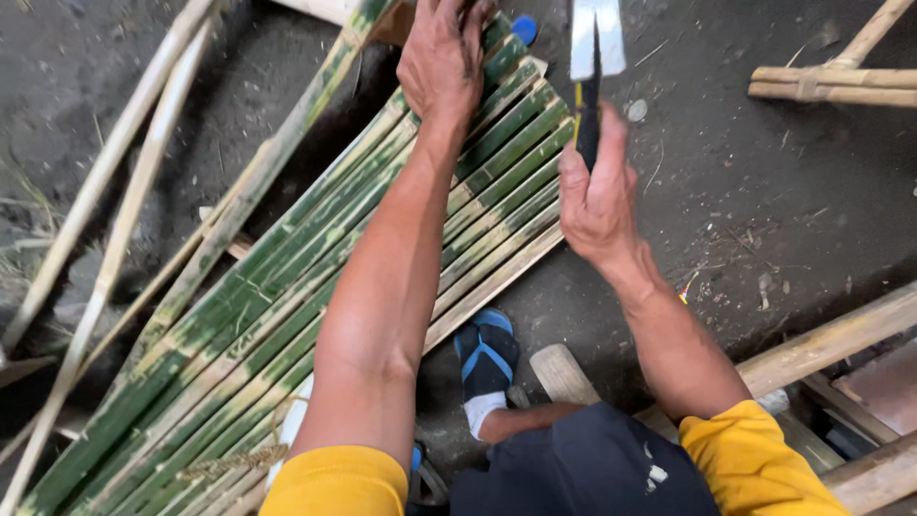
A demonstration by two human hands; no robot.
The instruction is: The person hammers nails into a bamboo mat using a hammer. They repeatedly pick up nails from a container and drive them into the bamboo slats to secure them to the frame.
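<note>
The bamboo slat panel [287, 315], slanting from lower left to top centre, is pressed flat under the left hand [441, 59], steadying it. A knife [594, 57] is gripped upright by the closed right hand [597, 196], just beside the panel's edge.

Both bare forearms reach forward from yellow sleeves, the left hand [441, 59] pressed palm-down with fingers spread, the right hand [596, 196] clenched, thumb up.
</note>
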